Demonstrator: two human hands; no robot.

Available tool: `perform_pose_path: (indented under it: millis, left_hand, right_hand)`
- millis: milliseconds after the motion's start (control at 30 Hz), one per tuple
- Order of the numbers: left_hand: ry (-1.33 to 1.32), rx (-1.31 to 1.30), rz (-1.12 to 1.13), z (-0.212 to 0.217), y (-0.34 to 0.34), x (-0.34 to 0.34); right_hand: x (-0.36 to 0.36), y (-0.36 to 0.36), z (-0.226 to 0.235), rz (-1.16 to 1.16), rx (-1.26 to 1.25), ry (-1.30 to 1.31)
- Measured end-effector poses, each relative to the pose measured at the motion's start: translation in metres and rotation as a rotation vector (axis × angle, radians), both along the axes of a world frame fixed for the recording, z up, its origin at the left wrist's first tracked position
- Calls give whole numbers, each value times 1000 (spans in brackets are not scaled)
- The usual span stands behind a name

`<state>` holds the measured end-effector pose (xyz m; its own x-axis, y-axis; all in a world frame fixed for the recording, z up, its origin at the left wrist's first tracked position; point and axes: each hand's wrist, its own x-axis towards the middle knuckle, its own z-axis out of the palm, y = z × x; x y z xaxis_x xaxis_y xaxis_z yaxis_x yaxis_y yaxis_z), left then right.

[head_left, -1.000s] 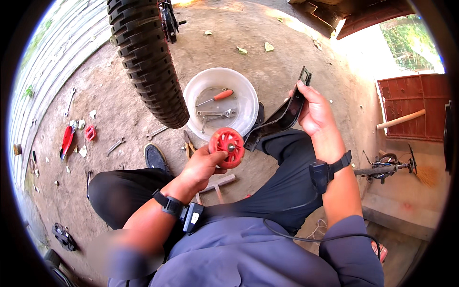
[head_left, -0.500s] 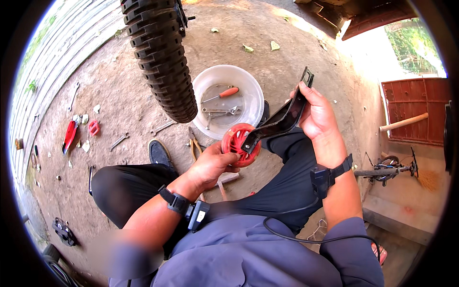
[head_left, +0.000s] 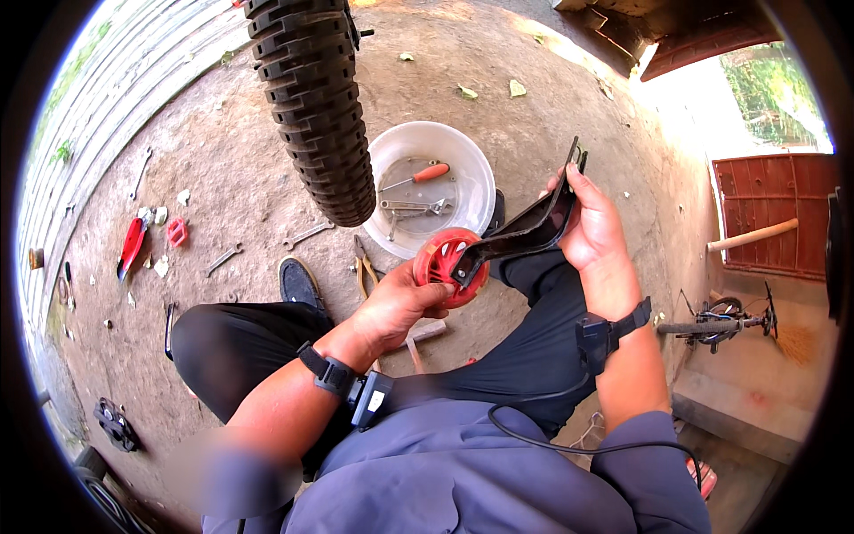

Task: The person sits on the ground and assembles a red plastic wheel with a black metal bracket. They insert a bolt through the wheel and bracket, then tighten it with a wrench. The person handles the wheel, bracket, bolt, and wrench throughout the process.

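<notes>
Between my two hands is a small red wheel (head_left: pixel 433 260) joined to a bent black metal bracket (head_left: pixel 520 236). My left hand (head_left: pixel 402 305) pinches the wheel at its near left rim, thumb on top. The bracket's lower end lies against the wheel's hub, with a bolt head showing there. My right hand (head_left: pixel 593 224) grips the bracket near its far, slotted end, the thumb along its edge and most fingers hidden behind it. Just beyond stands a translucent white tub (head_left: pixel 487 169) holding a red-handled screwdriver (head_left: pixel 431 173) and an adjustable wrench (head_left: pixel 418 206).
A knobbly tyre (head_left: pixel 316 116) hangs close ahead, left of the tub. Pliers (head_left: pixel 363 262), a hammer (head_left: pixel 427 332) and several wrenches lie on the dirt floor. Farther left are a red tool (head_left: pixel 133 245) and a black pedal (head_left: pixel 116 425). A small bicycle (head_left: pixel 725 320) is at the right.
The bracket has turned slightly in my right hand, so its slotted end now shows more edge-on. My left hand keeps its hold on the wheel. The whole view has shifted a little.
</notes>
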<state>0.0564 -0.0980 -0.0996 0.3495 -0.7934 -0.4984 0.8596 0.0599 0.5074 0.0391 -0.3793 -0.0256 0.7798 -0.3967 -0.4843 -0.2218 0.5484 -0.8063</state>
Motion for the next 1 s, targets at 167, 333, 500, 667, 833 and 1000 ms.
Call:
perform_pose_path:
  millis: [167, 333, 500, 667, 833, 1000]
  left_hand:
    - [-77, -19, 45, -3, -2, 1]
    - [-175, 25, 91, 0, -3, 0]
    - [-248, 104, 127, -11, -2, -2]
    - [-314, 200, 125, -19, 0, -2]
    - [-331, 231, 104, -17, -1, -2]
    - [-370, 270, 125, -22, -2, -3]
  right_hand:
    - [-3, 9, -1, -11, 6, -4]
    - [-10, 15, -7, 51, 46, -27]
    - [-14, 18, -11, 82, -20, 41]
    - [-15, 23, 0, 187, -132, 130]
    - [-17, 17, 8, 352, -241, 127]
    - [-16, 28, 25, 437, -307, 90]
